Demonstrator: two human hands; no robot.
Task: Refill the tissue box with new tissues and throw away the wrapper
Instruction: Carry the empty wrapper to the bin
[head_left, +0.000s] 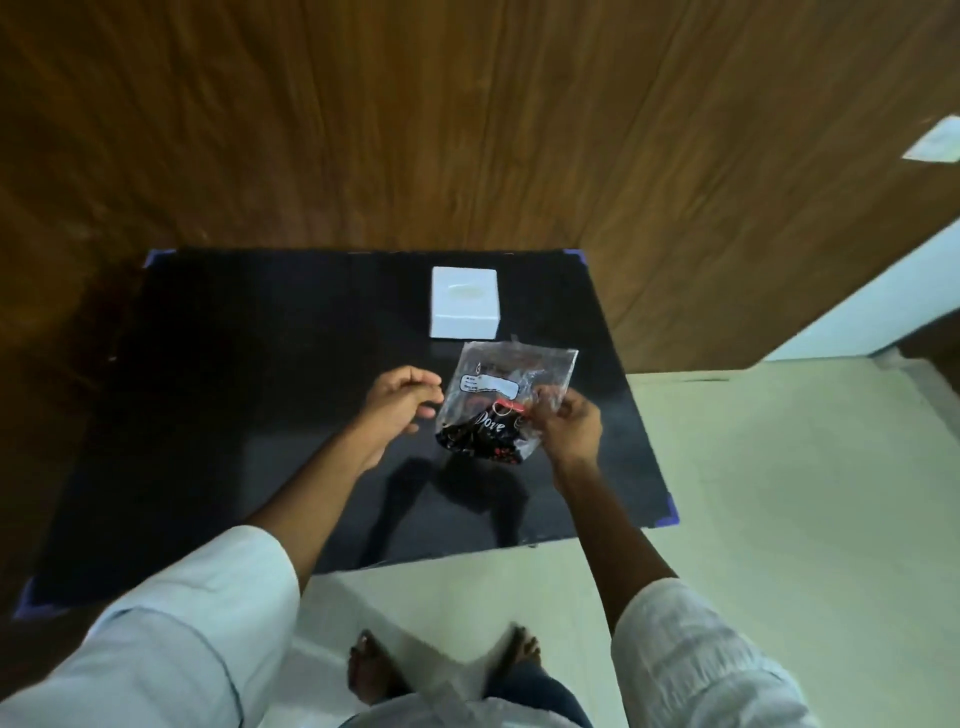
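Observation:
A white tissue box (464, 301) stands upright near the far edge of the black table (234, 415), its top slot facing up. In front of it, a clear plastic wrapper (498, 395) with a white label and a dark printed lower part hangs above the table. My right hand (563, 423) pinches the wrapper at its right side. My left hand (402, 400) hovers just left of the wrapper with fingers loosely curled, holding nothing that I can see. No loose tissues are visible.
A wood-panelled wall (467, 130) rises behind the table. Pale floor (779, 493) lies to the right and in front, where my bare feet (374, 670) stand. A white object (935, 140) sits at the right edge of the view.

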